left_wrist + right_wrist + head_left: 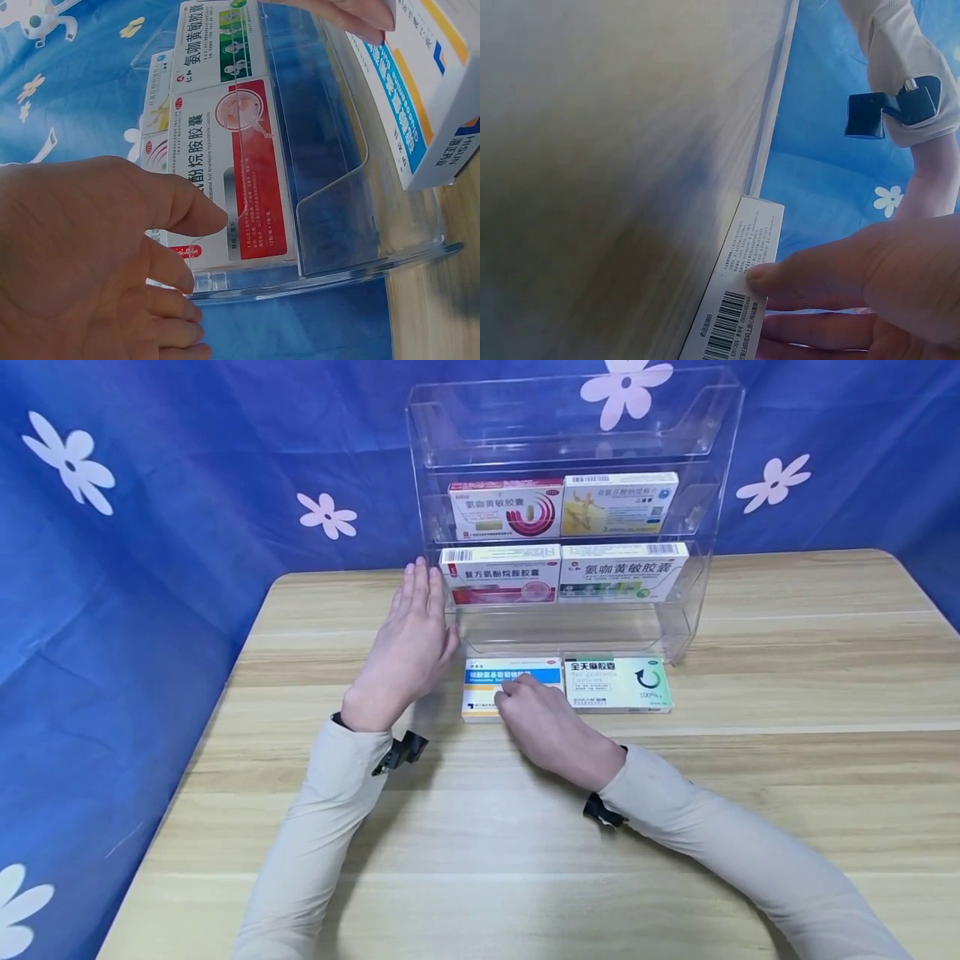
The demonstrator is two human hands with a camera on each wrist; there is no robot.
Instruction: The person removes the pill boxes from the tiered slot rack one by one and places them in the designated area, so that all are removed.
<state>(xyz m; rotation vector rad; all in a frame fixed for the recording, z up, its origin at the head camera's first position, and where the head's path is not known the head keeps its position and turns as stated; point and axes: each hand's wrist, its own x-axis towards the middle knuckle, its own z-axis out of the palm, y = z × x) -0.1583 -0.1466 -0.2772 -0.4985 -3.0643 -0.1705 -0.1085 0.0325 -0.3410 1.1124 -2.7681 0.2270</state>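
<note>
My left hand [408, 639], fingers straight, lies along the left side of a clear acrylic display rack [555, 631]. In the left wrist view, its thumb is near a red-and-white medicine box [259, 195] on a shelf. My right hand [543, 718] grips a white medicine box with blue and orange stripes [478, 678], low in front of the rack. The right wrist view shows the thumb against that box's barcoded narrow side [735, 300]; the other fingertips are partly hidden. Just right of it lies a green-and-white medicine box [615, 681].
Two medicine boxes, one pink-and-white [487, 510] and one yellow-and-white [621, 503], stand on the rack's upper shelf. Below, a green-patterned box [622, 572] stands beside the red-and-white one. Blue flowered cloth [187, 510] hangs behind the wooden table [810, 693].
</note>
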